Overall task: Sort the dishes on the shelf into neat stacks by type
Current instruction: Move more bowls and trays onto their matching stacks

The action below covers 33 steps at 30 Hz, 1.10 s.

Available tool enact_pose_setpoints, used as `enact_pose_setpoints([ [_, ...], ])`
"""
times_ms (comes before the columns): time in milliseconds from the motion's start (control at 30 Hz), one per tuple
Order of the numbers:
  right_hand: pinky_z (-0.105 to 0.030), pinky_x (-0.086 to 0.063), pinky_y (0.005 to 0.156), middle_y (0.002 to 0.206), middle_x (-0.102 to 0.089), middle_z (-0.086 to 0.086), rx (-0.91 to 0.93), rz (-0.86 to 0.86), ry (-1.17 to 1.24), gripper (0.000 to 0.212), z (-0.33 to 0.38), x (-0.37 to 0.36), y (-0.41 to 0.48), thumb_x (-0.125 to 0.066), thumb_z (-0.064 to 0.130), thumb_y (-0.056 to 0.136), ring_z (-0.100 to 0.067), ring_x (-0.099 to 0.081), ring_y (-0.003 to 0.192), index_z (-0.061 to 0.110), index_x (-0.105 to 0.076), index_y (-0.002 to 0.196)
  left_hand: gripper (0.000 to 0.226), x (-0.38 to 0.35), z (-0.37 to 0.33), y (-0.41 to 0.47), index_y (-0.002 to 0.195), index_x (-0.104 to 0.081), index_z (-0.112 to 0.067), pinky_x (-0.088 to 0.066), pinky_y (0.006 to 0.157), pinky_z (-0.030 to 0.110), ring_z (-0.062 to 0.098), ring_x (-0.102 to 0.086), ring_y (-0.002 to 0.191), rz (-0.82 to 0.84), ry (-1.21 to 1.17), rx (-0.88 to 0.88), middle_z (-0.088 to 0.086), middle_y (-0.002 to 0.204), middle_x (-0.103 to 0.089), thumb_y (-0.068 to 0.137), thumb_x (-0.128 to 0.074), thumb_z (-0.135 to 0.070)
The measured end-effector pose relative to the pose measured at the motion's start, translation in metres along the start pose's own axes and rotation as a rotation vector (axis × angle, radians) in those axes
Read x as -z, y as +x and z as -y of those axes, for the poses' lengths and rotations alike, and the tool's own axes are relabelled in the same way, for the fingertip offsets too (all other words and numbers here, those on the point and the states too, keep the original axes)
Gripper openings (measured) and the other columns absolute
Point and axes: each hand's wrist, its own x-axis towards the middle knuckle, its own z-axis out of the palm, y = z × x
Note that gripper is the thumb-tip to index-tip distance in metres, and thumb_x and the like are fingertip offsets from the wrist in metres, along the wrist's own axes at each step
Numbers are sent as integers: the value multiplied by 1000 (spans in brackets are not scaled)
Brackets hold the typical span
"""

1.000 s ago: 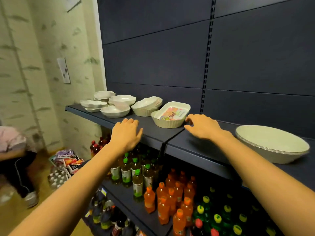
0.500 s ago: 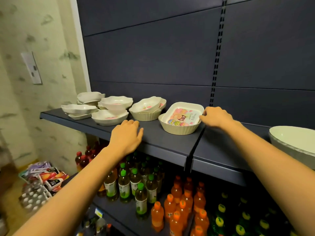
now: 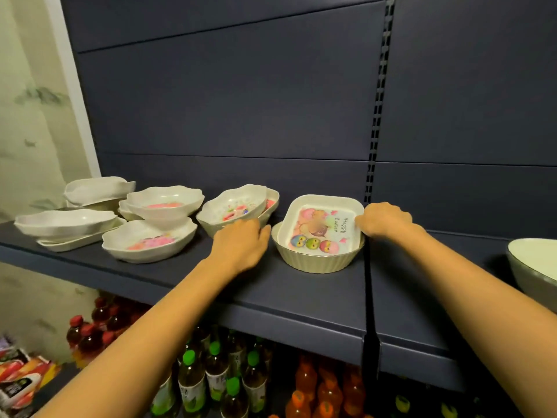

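Note:
A square cream dish [image 3: 324, 227] with an Easter chick print sits nested, slightly tilted, in a ribbed bowl [image 3: 316, 260] on the dark shelf [image 3: 301, 294]. My right hand [image 3: 384, 220] curls its fingers over the dish's right rim. My left hand [image 3: 241, 245] lies palm down on the shelf, fingertips at the ribbed bowl's left edge. Left of it stand wavy-rimmed white bowls: a nested pair [image 3: 238, 206], a stacked bowl [image 3: 164, 200] above another [image 3: 149, 239], and two more [image 3: 64, 220] [image 3: 99, 188] over a flat plate [image 3: 81, 241].
A large pale bowl [image 3: 533, 267] stands at the right edge of the shelf. A vertical divider [image 3: 369, 297] splits the shelf beside the square dish. Drink bottles [image 3: 217, 375] fill the shelf below. Snack packets [image 3: 21, 375] lie at the lower left.
My left hand slid forward from the shelf's front edge to the ribbed bowl's left side. My right hand stays at the square dish's right rim. The view moved closer and rightward.

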Motion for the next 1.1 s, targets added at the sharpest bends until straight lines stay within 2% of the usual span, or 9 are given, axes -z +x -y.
enact_pose_setpoints([
  [100, -33, -34, 78, 119, -61, -14, -19, -133, -38, 32, 3, 7, 2, -40, 19, 92, -33, -57, 108, 7, -61, 112, 49, -6, 1, 13, 101, -61, -4, -46, 86, 41, 36, -59, 106, 51, -18, -20, 19, 114, -65, 99, -27, -41],
  [233, -32, -33, 76, 106, -59, -15, -63, -221, 1, 25, 2, 31, 2, -38, 19, 93, -33, -51, 92, 6, -58, 100, 57, -9, 5, 30, 97, -62, -1, -45, 87, 40, 34, -60, 102, 114, -109, -35, 19, 104, -66, 98, -27, -46],
  [333, -33, -33, 76, 96, -50, -11, -141, -203, 84, 22, -5, 47, -3, -35, 22, 94, -29, -45, 87, 7, -49, 87, 60, -14, 10, 43, 82, -63, -1, -46, 87, 38, 28, -58, 79, 249, -210, -46, 11, 74, -58, 96, -30, -49],
  [500, -31, -34, 68, 83, -52, -10, -235, -194, 164, 33, -21, 52, -21, -35, 23, 92, -29, -45, 78, 13, -39, 60, 45, -24, 10, 56, 50, -49, -9, -37, 51, 26, 18, -43, 41, 359, -515, -57, -1, 33, -48, 93, -41, -19],
  [633, -29, -31, 57, 65, -43, -5, -326, -240, 189, 35, -36, 51, -52, -36, 24, 91, -25, -42, 64, 14, -36, 57, 44, -22, 9, 57, 51, -48, -10, -37, 60, 31, 23, -48, 55, 267, -572, -126, 9, 55, -54, 93, -39, -16],
  [733, -32, -35, 69, 82, -54, -13, -397, -325, 224, 35, -52, 54, -82, -36, 25, 90, -30, -47, 78, 12, -42, 58, 41, -19, 5, 53, 55, -45, -10, -38, 69, 34, 29, -49, 73, 141, -549, -190, 15, 73, -53, 94, -40, -21],
  [800, -30, -34, 63, 84, -54, -15, -444, -388, 247, 37, -63, 61, -108, -37, 25, 92, -30, -46, 79, 10, -42, 58, 42, -15, 0, 49, 54, -45, -7, -39, 70, 35, 29, -48, 73, 116, -563, -242, 14, 66, -50, 94, -40, -21],
  [967, -30, -27, 54, 55, -46, -6, -574, -469, 268, 39, -94, 83, -178, -41, 18, 90, -23, -38, 58, 8, -43, 52, 44, -6, -31, 42, 47, -44, -8, -31, 55, 29, 23, -42, 54, 136, -601, -315, 5, 48, -44, 91, -42, -13],
  [1100, -33, -26, 54, 60, -43, -14, -696, -530, 280, 36, -129, 97, -227, -45, 18, 86, -26, -38, 68, 8, -39, 52, 48, -3, -75, 29, 43, -41, -8, -26, 50, 30, 20, -36, 49, 170, -609, -379, 5, 46, -41, 90, -41, -10],
])
